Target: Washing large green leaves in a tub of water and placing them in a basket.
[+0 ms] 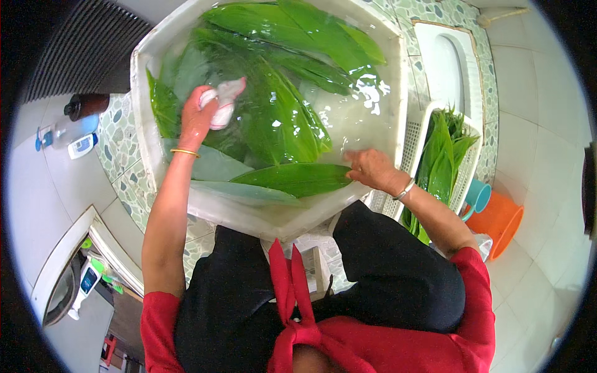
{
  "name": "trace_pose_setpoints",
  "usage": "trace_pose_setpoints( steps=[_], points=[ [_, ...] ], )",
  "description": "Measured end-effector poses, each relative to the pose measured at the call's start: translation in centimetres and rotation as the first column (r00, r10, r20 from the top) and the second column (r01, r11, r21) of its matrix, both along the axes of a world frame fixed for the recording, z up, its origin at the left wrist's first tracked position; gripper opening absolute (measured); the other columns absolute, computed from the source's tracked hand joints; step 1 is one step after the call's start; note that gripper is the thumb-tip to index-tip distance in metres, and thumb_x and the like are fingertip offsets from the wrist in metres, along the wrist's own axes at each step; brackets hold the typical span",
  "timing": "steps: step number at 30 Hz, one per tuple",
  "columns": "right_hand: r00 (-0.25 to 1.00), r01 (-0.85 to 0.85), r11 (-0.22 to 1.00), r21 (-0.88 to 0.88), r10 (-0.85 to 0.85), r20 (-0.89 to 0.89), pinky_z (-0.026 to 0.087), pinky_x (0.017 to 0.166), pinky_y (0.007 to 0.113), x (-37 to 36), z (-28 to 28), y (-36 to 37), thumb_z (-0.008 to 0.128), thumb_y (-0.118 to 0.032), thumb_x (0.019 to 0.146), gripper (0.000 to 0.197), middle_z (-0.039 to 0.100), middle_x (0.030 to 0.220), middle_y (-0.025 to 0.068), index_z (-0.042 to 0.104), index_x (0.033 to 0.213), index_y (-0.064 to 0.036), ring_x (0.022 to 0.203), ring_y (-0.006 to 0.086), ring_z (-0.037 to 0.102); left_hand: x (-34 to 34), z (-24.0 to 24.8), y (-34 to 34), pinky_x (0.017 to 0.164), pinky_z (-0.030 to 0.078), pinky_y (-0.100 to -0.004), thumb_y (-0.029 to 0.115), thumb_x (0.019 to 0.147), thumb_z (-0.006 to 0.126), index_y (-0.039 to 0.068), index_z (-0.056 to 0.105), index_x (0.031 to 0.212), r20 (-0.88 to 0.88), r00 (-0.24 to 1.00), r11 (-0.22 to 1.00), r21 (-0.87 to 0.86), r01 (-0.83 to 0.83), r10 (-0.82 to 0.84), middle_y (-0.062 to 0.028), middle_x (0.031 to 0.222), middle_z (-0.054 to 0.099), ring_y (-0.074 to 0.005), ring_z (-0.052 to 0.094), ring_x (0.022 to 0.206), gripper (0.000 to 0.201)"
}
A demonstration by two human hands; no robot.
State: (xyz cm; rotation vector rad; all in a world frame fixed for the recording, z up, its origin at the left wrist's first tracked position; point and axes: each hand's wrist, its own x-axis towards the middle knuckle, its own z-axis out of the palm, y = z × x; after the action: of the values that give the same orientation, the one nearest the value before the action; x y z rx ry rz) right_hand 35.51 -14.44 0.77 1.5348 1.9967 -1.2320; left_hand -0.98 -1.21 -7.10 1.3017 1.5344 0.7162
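Observation:
A big white tub (144,124) of water stands before me, with several long green leaves (283,118) lying in it, partly under the surface. Over the tub's left half, my left hand (199,115) is closed round a wet white cloth (224,110) with pinkish-red edging. At the near right side of the tub, my right hand (373,169) pinches the tip of one broad leaf (298,179), which lies lengthwise along the near side. Its thumb and fingers partly hide that tip.
Right of the tub, a white plastic basket (469,155) holds more green leaves. Beyond it are a squat toilet (444,68), a teal cup (477,196) and an orange bucket (497,222). Bottles (82,146) stand on the left by the tiled wall.

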Motion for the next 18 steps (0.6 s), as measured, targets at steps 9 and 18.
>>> trace_pose_setpoints(
  steps=[9,18],
  points=[
    [0.752,0.409,0.856,0.316,-0.12,-0.648,0.045,0.066,0.032,-3.5,13.0,8.3,0.059,-0.008,0.082,0.012,0.057,0.08,0.0091,0.056,0.09,-0.0002,0.069,0.0193,0.055,-1.1,0.7,-0.2,0.075,0.045,-0.0263,0.013,0.08,0.06,0.003,0.055,0.103,0.127,0.985,0.987,-0.126,-0.102,0.118,-0.0055,0.093,0.059,-0.0131,0.054,0.081,0.026],
    [-0.029,0.873,0.325,-0.363,-0.708,-0.705,0.037,0.041,0.019,-4.9,10.6,7.6,0.048,-0.025,0.093,0.022,0.055,0.077,-0.0001,0.046,0.109,-0.0114,0.052,0.0088,0.052,-3.1,2.2,0.0,0.08,0.051,-0.0339,0.016,0.088,0.055,0.006,0.049,0.113,0.628,0.642,0.877,-0.455,-0.157,0.44,-0.011,0.11,0.057,-0.0216,0.058,0.1,0.027]
  ],
)
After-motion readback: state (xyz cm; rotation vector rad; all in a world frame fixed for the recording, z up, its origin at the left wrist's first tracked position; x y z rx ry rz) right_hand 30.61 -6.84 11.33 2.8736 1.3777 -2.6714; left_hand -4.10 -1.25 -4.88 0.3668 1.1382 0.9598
